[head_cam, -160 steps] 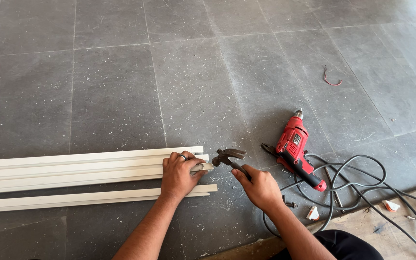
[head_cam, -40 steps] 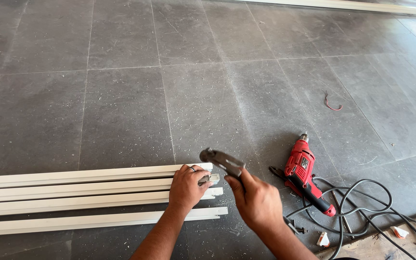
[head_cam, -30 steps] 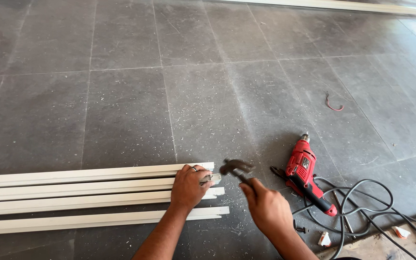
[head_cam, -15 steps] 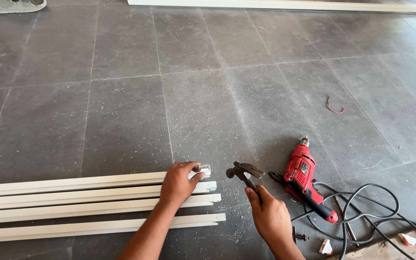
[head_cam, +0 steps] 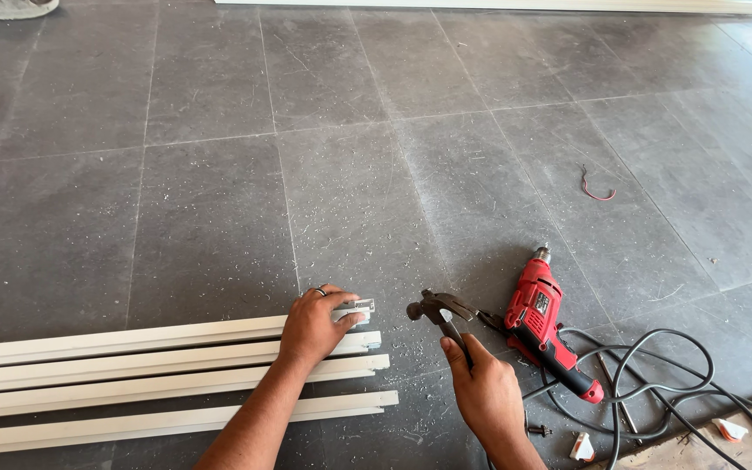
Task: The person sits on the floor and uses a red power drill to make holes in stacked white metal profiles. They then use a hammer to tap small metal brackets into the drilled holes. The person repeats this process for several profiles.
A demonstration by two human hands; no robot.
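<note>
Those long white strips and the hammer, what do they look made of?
The white strips look like matte plastic or painted channel: thin, uniformly pale. I can't tell which. The hammer head looks like dark, dull metal; its handle is mostly hidden in the right hand.

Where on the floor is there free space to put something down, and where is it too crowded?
The grey tiles beyond the white strips and left of the red wire scrap are bare. The gap between the left hand and the hammer is narrow. By the red drill, black cables and small parts crowd the floor.
</note>
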